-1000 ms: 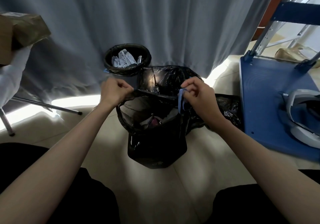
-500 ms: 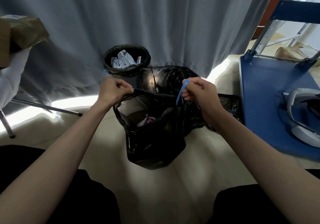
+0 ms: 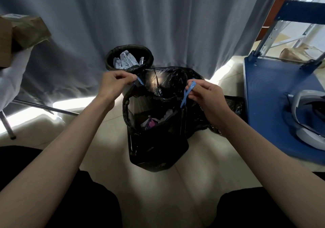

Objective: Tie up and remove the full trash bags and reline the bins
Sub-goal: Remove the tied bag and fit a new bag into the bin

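- Since the earlier frame both hands have drawn further apart, and a blue drawstring now shows at the left hand as well as the right; the bag mouth gapes wider.
- Far left: a brown cardboard box [image 3: 21,32] rests on a white surface whose thin metal leg reaches the floor.
- Left hand [image 3: 114,86]: fingers curled, pinching the left drawstring [image 3: 139,81] at the bag's far-left rim.
- Far, behind the left hand: a round bin [image 3: 129,58] lined in black, holding crumpled white paper, standing against the grey curtain [image 3: 158,16].
- Centre: the black trash bag [image 3: 158,148] stands on the pale tiled floor [image 3: 158,192] between the person's knees, mouth open, with waste visible inside, including a purple-and-white wrapper. A second black bag [image 3: 168,80] lies just behind it, touching it.
- Right hand [image 3: 209,97]: fingers curled, pinching the right drawstring [image 3: 187,94], which runs down taut to the bag's right rim.
- Right: a blue platform cart [image 3: 267,94] lies near the bag, its metal handle frame rising at the far end. A grey-and-white headset-like device [image 3: 306,115] sits on its deck.
- Far right, beyond the cart: a brown paper bag [image 3: 295,55] on the floor.
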